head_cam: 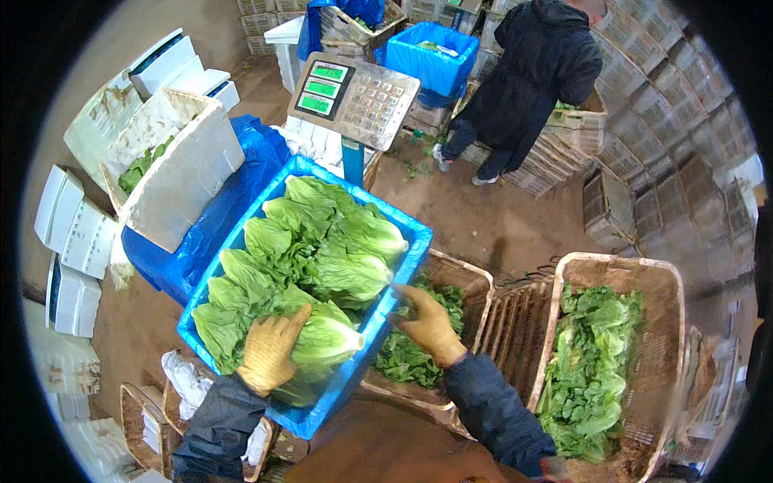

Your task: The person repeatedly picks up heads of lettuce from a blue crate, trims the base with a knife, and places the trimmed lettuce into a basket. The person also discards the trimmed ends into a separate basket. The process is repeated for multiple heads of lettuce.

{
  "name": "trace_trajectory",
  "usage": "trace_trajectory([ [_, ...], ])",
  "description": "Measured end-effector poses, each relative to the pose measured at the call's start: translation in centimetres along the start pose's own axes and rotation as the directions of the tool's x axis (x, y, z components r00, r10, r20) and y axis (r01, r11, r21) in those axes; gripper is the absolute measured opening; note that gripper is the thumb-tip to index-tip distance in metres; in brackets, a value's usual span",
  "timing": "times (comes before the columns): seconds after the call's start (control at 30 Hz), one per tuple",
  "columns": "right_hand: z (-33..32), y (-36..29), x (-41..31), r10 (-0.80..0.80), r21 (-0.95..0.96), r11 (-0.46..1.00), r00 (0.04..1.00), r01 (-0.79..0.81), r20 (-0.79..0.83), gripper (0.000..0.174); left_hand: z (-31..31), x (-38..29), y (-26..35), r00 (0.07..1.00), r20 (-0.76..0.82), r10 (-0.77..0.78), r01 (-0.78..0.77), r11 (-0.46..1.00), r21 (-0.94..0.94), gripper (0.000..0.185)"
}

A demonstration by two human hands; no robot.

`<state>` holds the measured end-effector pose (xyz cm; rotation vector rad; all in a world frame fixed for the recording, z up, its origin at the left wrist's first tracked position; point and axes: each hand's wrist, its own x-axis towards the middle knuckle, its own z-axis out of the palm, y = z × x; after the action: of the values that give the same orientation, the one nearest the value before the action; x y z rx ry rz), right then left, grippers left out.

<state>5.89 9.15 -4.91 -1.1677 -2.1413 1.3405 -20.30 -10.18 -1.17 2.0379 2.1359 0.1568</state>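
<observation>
Heads of romaine-type lettuce lie in rows in a box lined with blue plastic film, their pale cut ends mostly towards the right side. My left hand, in a tan glove, rests on the lettuce near the box's lower end; its palm side is hidden, so a grip cannot be made out. At the box's right rim is my right hand, gloved too, with its fingers bent and no lettuce seen in it. A weighing scale's display and keypad stand beyond the box's far end.
A brown plastic crate with lettuce stands at right; another with leafy greens is below my right hand. A white foam box holds greens at left. One person in dark clothes stands at the back, near stacked crates.
</observation>
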Motion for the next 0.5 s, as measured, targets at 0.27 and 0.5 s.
trace_trajectory([
  [0.27, 5.4, 1.0, 12.1, 0.082, -0.357, 0.931, 0.997, -0.078, -0.003, 0.063, 6.4, 9.4, -2.6, 0.961, 0.036, 0.274, -0.273, 0.925, 0.263, 0.079],
  [0.5, 7.2, 2.3, 11.7, 0.015, -0.410, 0.911, 0.999, -0.033, -0.046, 0.057, 16.2, 11.0, -6.8, 0.937, -0.137, 0.320, -0.241, 0.881, 0.408, 0.052],
])
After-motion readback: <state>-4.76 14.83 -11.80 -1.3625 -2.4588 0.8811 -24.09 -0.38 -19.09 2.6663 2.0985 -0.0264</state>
